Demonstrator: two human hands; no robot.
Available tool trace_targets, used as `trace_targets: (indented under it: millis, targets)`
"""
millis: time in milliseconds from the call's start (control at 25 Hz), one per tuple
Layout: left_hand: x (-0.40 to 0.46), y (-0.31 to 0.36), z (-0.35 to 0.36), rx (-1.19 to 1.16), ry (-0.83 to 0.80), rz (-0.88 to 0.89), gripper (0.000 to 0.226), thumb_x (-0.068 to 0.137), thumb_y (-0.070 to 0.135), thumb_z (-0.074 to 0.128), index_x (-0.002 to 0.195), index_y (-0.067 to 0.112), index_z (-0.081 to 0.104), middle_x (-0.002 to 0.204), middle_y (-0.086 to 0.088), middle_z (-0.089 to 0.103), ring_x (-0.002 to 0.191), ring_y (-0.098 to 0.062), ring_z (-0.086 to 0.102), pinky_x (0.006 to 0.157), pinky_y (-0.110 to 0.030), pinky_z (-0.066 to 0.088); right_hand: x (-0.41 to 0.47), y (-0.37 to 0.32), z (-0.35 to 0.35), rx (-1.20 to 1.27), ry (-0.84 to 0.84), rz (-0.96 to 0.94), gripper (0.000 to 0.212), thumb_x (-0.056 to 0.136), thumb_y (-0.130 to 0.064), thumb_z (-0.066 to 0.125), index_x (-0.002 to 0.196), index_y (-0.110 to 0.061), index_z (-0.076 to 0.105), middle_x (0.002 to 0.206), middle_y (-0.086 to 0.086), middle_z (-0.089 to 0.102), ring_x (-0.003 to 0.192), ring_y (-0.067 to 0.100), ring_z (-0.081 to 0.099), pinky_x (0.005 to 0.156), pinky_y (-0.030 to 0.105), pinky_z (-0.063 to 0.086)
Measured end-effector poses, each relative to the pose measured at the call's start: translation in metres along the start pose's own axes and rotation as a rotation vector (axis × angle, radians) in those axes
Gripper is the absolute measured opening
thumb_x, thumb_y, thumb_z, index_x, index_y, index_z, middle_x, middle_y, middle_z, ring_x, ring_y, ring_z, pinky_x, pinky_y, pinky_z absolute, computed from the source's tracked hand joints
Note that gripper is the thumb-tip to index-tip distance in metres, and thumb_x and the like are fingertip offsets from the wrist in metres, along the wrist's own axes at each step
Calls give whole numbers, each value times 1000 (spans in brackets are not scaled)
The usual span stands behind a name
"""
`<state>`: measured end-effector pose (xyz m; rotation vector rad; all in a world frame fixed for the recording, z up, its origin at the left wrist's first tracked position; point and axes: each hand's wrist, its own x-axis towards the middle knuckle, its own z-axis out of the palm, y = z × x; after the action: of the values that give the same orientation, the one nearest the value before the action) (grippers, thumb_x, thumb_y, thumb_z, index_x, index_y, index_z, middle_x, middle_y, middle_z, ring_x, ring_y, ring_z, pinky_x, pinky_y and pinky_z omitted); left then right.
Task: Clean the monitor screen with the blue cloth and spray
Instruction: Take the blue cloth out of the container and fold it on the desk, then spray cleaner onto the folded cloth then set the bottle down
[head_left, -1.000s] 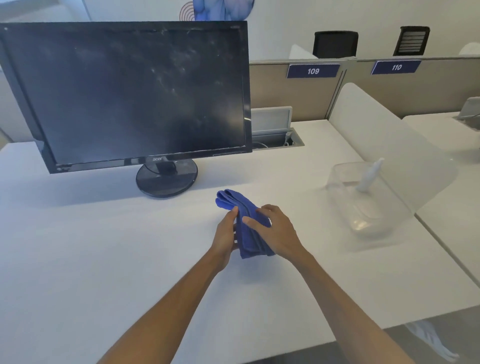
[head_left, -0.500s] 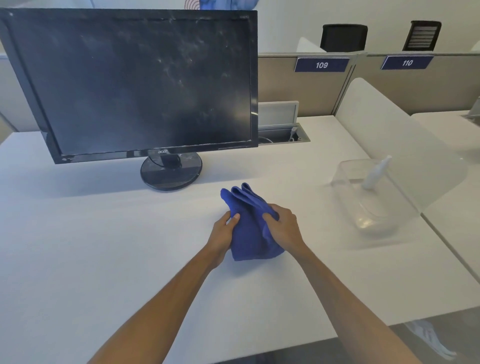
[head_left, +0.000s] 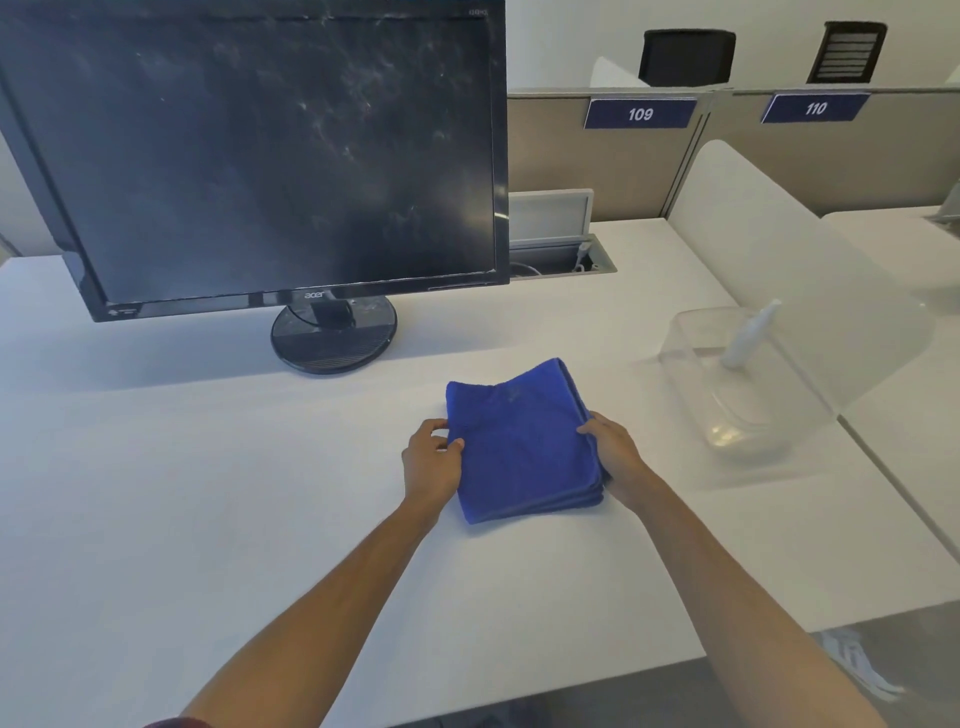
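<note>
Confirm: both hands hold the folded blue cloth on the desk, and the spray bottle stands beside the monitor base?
Not quite. The head view shows the spray bottle in the clear bin on the right, not by the monitor base. Both hands do hold the cloth.

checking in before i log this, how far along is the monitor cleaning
Early stage. Done: nothing on the screen itself; the monitor is covered in smudges and streaks. In hand: the left hand and right hand hold the folded blue cloth by its side edges on the desk. Left: the spray bottle sits untouched in the clear container to the right, so spraying and wiping remain.
</note>
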<state>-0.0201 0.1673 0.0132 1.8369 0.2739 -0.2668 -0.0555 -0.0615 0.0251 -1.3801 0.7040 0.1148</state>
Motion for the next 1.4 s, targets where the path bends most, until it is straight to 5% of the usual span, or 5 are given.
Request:
trace_targets:
  millis: [240,640,840,1080,1400]
  targets:
    - [-6,1,2,181,7,181,47,90,13,54,134,26,42,102,1,60,86,-18,62,74,-32,51,-1,3,1,-348,190,-178,49,90,-12,57,137,-21,48,118,7,63,94,17,59,68,24,44]
    - [0,-20,-1,926,2,503,46,94,40,43,139,30,46,157,-13,22,144,-32,19,108,-51,28,3,30,-1,-1543,73,-748,58,95,-31,23,152,-26,32,162,-1,24,148,20,22,114,47,26]
    - [4,-33,-8,1000,-26,552,62,91,55,17,144,33,39,151,-6,37,143,-26,25,110,-52,25,5,25,-11,-1337,-34,-716,51,101,-38,28,149,-23,39,157,-4,34,145,16,28,116,36,25]
    - [22,-41,-28,933,25,573,63,94,53,14,144,23,36,150,-3,40,139,-21,34,111,-44,27,11,-60,-62,-792,581,-976,22,87,-13,62,106,-13,73,95,1,75,81,18,69,74,25,49]
    - [45,-48,-38,1041,32,566,64,92,55,18,145,24,37,157,-5,29,145,-23,23,116,-45,18,66,-118,-162,-663,921,-780,41,83,-20,66,123,-13,58,114,7,64,94,24,64,79,30,47]
